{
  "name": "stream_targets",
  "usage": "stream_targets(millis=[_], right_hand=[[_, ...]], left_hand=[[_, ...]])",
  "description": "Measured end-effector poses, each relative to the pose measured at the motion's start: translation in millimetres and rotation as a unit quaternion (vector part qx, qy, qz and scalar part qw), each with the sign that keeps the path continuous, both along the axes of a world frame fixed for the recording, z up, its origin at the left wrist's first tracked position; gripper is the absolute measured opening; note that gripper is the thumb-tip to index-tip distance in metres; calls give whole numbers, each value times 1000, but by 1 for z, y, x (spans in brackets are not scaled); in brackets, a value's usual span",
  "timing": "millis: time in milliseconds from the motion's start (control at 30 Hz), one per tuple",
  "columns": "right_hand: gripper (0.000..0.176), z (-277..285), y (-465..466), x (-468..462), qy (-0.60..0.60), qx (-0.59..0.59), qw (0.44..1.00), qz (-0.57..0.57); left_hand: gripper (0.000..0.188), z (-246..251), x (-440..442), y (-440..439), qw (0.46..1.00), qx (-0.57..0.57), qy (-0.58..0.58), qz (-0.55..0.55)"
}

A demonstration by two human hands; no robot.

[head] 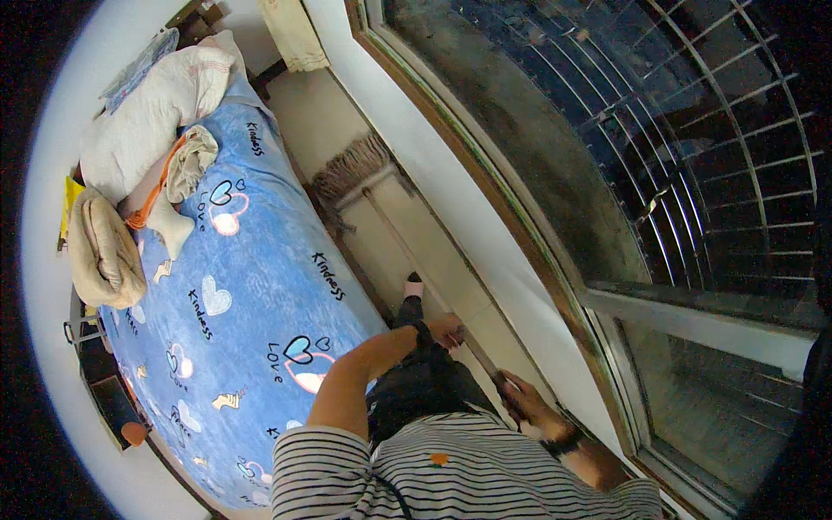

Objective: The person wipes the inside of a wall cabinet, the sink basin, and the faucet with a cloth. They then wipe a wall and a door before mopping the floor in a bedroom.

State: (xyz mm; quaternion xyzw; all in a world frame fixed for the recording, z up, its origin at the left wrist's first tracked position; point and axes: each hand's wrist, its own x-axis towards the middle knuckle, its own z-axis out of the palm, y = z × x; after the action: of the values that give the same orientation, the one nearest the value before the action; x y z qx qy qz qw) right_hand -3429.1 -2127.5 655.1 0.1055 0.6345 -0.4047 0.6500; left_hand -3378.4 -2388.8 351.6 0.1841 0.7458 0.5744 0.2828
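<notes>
A flat mop with a shaggy grey-brown string head [351, 168] lies against the pale floor between the bed and the window wall. Its long handle [406, 244] runs diagonally back towards my body. My left hand [447, 330] grips the handle partway along, in front of my dark trousers. Lower down, near the handle's dark end, my right hand [520, 398] is closed around it. The mop head reaches across most of the narrow floor strip, close to the skirting.
A bed with a blue printed blanket [253, 286] borders the strip on the left. Pillows [130, 143], a folded beige blanket [104, 250] and clothes [188, 162] lie on it. The white window wall [468, 214] bounds the right. A curtain [296, 36] hangs at the far end.
</notes>
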Motion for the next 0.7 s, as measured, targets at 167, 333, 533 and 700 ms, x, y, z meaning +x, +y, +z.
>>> stream_targets(millis=[167,333,533,700], right_hand=[[54,-62,-164,-40,22,-88,996,10],[49,-87,-276,-53,41,-149,988,9],[49,-79,-252,-55,8,-165,986,16],[54,-73,-125,-36,37,-100,991,77]], left_hand=[[39,-25,-25,-152,945,-306,-13,115],[30,-81,-41,-266,884,-382,122,241],[17,-107,-50,-246,880,-393,240,118],[22,-76,-35,-119,969,-208,-52,120]])
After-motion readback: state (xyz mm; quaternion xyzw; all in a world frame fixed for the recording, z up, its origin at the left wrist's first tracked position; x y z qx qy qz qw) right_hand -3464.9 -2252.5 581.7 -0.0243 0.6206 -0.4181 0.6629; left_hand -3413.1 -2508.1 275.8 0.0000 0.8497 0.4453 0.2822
